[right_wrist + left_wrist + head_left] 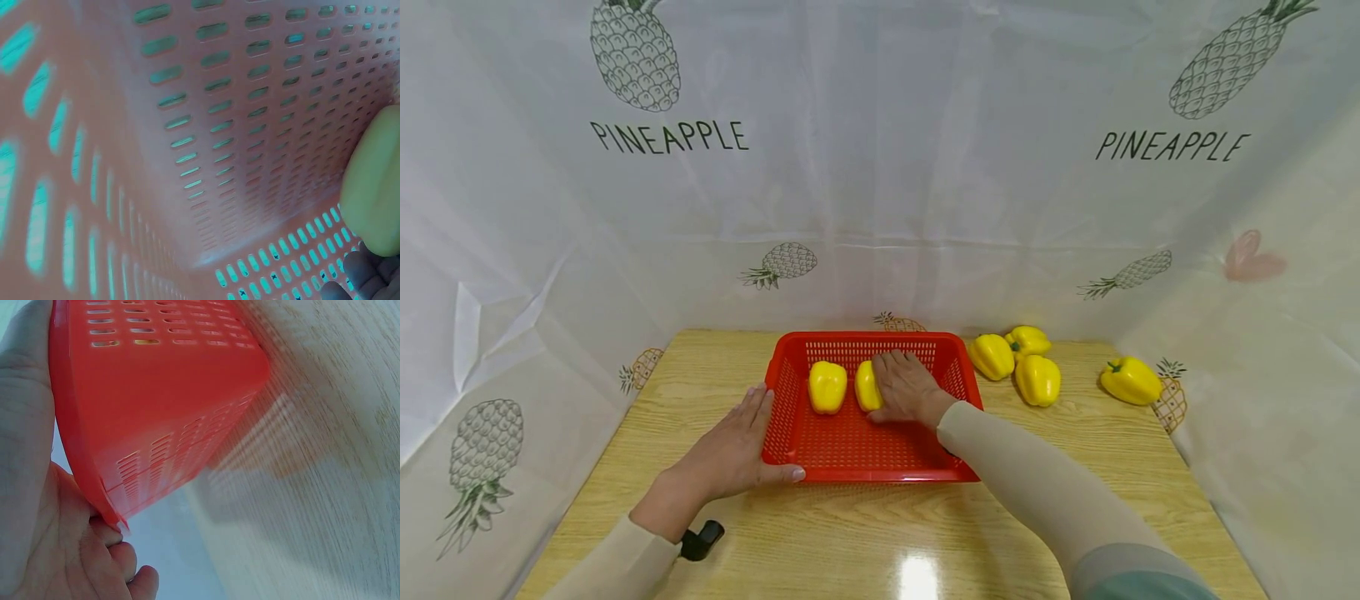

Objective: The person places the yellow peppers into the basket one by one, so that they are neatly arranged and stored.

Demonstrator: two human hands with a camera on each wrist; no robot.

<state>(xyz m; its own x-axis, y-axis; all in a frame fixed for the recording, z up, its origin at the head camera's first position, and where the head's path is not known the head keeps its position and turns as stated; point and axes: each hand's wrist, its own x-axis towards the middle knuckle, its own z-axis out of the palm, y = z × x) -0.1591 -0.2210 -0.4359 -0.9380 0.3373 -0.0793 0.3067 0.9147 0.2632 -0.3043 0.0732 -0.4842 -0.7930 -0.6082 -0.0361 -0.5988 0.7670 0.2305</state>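
A red perforated plastic basket (872,451) stands on the table, with one yellow bell pepper (827,387) in its left half. Inside, my right hand (910,387) grips a second bell pepper (867,387), covering its right side. In the right wrist view, dark fingertips (369,273) meet the lower end of that held bell pepper (375,181). My left hand (733,450) holds the basket's front left corner, thumb along the front rim, fingers along the left rim. The left wrist view shows the fingers (124,557) at the edge of the basket (137,406).
Three bell peppers (1037,381) lie bunched just right of the basket. Another bell pepper (1131,381) lies farther off, at the table's right edge. A pineapple-printed sheet (880,183) surrounds the wooden table (820,542). A black strap piece (702,540) shows beneath my left wrist.
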